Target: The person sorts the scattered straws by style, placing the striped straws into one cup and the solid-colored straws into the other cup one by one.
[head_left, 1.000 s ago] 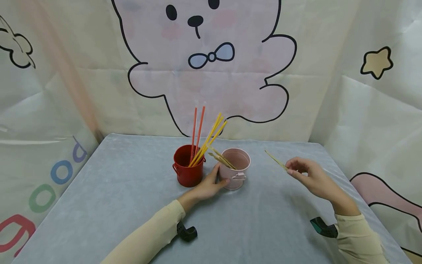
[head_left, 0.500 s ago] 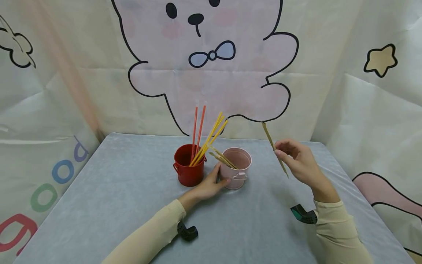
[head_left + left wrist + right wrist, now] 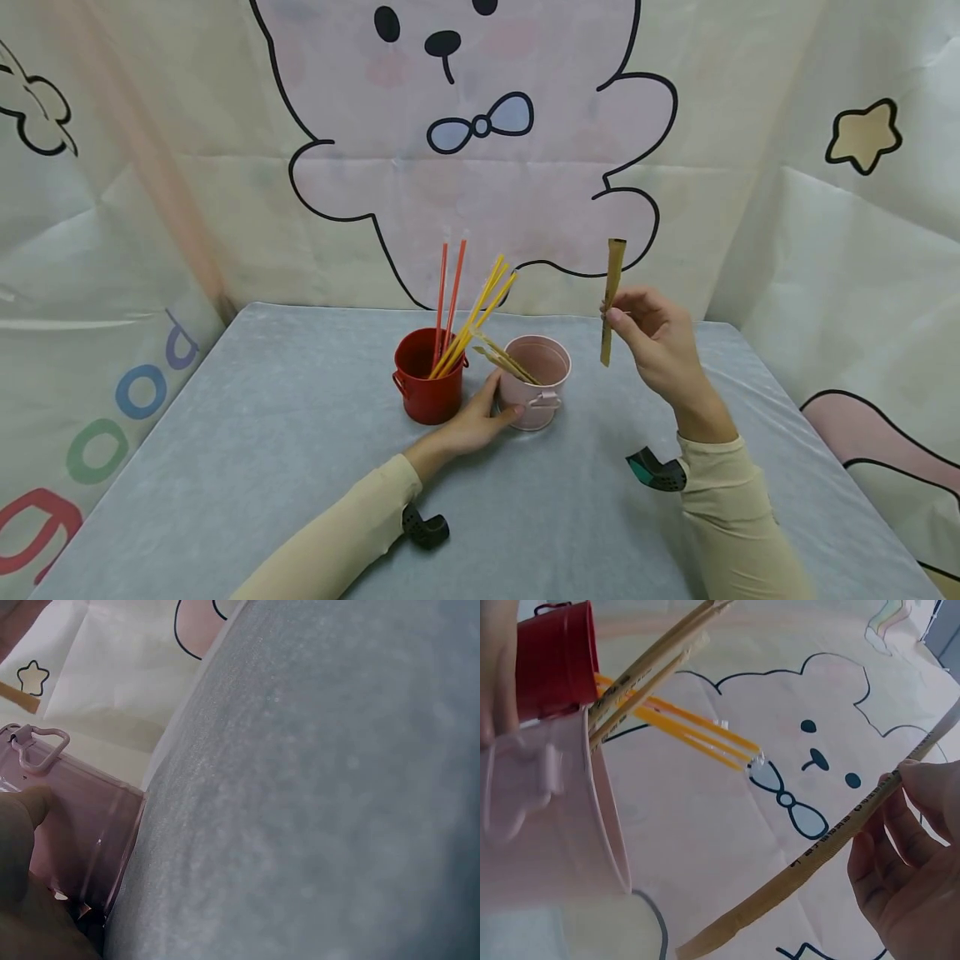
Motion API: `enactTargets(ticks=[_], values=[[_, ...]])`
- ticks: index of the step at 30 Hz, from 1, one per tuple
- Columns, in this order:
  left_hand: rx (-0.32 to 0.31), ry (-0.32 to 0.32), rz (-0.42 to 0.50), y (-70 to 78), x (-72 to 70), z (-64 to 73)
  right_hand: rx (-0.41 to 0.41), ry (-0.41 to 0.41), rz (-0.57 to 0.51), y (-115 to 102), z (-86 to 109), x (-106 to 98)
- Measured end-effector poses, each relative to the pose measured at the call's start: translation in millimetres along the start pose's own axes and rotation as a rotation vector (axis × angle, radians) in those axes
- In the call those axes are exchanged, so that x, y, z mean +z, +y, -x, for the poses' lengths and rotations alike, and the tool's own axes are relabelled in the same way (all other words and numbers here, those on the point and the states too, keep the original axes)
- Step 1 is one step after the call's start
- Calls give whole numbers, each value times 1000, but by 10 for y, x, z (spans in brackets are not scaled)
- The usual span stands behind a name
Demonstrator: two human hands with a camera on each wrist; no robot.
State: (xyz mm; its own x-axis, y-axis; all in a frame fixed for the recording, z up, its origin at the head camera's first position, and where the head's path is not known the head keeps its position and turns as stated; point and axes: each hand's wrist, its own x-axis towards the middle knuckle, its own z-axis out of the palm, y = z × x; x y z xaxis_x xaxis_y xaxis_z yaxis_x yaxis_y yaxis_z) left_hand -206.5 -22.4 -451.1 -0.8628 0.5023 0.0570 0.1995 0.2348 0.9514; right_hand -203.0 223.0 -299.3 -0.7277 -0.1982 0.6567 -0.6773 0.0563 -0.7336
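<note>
My left hand [image 3: 471,422] grips the small pink bucket [image 3: 534,402] low on its side, thumb across the front. In the left wrist view the thumb lies against the bucket's wall [image 3: 79,817]. Brown paper-wrapped sticks [image 3: 512,365] lean leftward out of the bucket. To the right, raised above the table, my right hand [image 3: 663,354] pinches another long brown paper-wrapped stick [image 3: 612,283] near its middle. It stands nearly upright in the head view. Black print runs along the held stick [image 3: 810,859] in the right wrist view.
Just left of the pink bucket stands a red bucket [image 3: 432,400] holding red straws [image 3: 454,287] and yellow straws [image 3: 480,312]. A blue-grey cloth [image 3: 262,433] covers the table. A printed bear curtain [image 3: 480,192] hangs behind it.
My right hand has moved left and up toward the pink bucket, turning the paper-wrapped stick from slanted to nearly upright. My left hand stays on the bucket.
</note>
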Motion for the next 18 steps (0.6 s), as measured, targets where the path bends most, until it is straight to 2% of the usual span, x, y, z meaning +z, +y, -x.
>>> enactTargets(ticks=[8, 14, 18], values=[[16, -6, 8, 7, 10, 1, -78, 60, -102, 6, -88, 200], [77, 4, -15, -21, 14, -7, -117, 62, -76, 74, -92, 310], [73, -1, -10, -19, 6, -2, -102, 50, -45, 121, -79, 362]])
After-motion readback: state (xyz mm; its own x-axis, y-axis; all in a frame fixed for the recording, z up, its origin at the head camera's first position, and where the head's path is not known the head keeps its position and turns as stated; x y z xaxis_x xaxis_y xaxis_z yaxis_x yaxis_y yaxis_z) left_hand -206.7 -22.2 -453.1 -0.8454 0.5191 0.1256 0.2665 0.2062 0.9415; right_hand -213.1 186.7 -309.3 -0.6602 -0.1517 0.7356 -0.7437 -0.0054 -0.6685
